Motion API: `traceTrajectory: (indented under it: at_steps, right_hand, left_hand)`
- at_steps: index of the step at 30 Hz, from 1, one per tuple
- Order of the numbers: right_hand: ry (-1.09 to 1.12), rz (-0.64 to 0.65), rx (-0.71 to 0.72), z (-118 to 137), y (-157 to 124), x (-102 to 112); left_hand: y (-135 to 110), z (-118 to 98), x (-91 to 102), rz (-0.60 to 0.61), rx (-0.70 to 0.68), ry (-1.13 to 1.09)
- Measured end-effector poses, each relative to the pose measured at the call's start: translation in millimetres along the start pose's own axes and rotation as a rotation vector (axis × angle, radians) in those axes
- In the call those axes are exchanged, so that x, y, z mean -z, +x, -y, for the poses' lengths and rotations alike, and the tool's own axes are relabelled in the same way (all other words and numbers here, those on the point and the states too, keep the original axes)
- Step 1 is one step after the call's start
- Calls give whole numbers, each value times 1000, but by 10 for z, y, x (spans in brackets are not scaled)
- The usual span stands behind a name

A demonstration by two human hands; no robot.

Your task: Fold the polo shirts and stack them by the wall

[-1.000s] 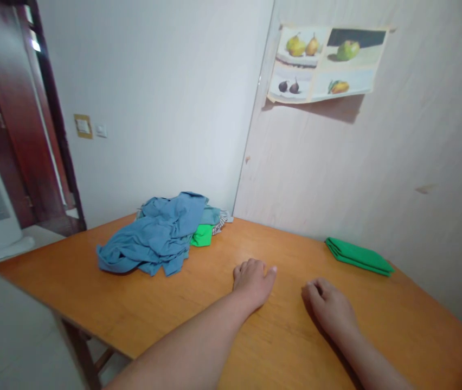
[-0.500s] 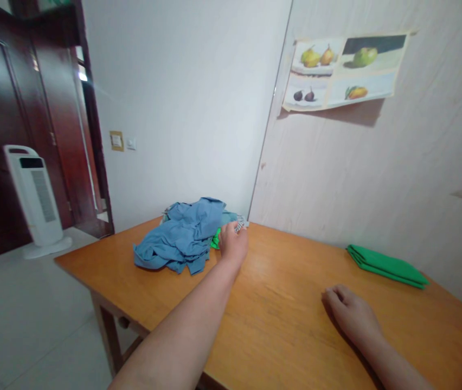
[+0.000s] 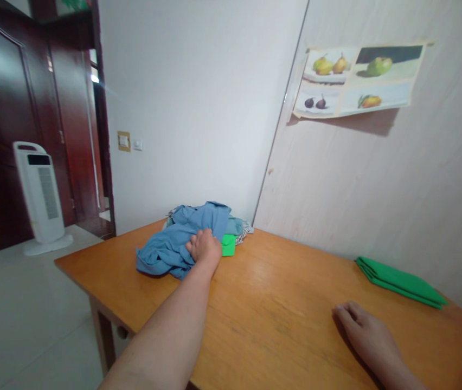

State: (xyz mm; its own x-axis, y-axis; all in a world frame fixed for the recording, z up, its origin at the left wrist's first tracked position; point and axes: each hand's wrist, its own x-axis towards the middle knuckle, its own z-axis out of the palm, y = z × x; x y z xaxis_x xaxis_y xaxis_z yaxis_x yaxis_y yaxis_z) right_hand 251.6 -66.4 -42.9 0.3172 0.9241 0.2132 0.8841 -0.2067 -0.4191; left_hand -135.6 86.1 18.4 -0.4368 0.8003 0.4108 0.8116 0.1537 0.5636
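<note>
My left hand [image 3: 203,248] reaches out to a heap of clothes at the far corner of the wooden table [image 3: 280,303] and closes its fingers on the crumpled blue garment [image 3: 182,238] on top. Under the blue cloth a bright green piece [image 3: 228,245] and a patterned fabric [image 3: 244,232] peek out. My right hand [image 3: 367,336] rests on the tabletop near me, fingers loosely curled, holding nothing. A folded green cloth [image 3: 399,276] lies by the wall at the right, beyond my right hand.
The table stands in a corner of two pale walls, with a fruit poster [image 3: 357,78] on the right wall. A white tower heater [image 3: 42,197] stands on the tiled floor at left, beside a dark wooden door [image 3: 7,119].
My left hand has gone from lying flat mid-table out to the clothes heap, and now grips the blue garment. The view has swung left. My right hand has stayed put.
</note>
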Motion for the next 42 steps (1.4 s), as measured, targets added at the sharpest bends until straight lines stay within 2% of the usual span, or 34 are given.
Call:
traceTrajectory:
  at_steps: [3,7,11,15,18,22,24,26,31,34,37,42]
  right_hand:
    - [23,-19,10,7,-14,7]
    - [32,-11,9,-19,4,-2]
    - [7,14,6,-49,31,-13]
    - [-8,23,-2,-19,8,5]
    - [-15,11,2,20,-19,23]
    - [-6,11,16,34,-18,22]
    - [8,12,30,25,-8,11]
    - [26,12,38,16,0,1]
    - [78,18,45,64,-10,18]
    - [231,40,105,155,-32,41]
    - [352,67,176,279,-75,34]
    - [306,124,318,539,-218,3]
  left_hand:
    - [-10,-46,57,40,-9,-61]
    - [-113,-211,184,-54,-73,-175]
    - [-346,-421,334,-102,-260,-273]
    - [-710,-624,432,-17,-517,-375]
    - [-1039,-760,449,158,-730,-413]
    - [-1438,-885,416,441,-1121,-449]
    - [-1577,-915,399,577,-1305,-434]
    - [-1664,-925,393,676,-1416,-411]
    - [-1762,-904,372,811,-1533,-437]
    - [-1845,-892,298,934,-1658,-432]
    - [-1943,-906,191,1137,-1734,-482]
    - [-1984,-979,128,1577,-1660,-612]
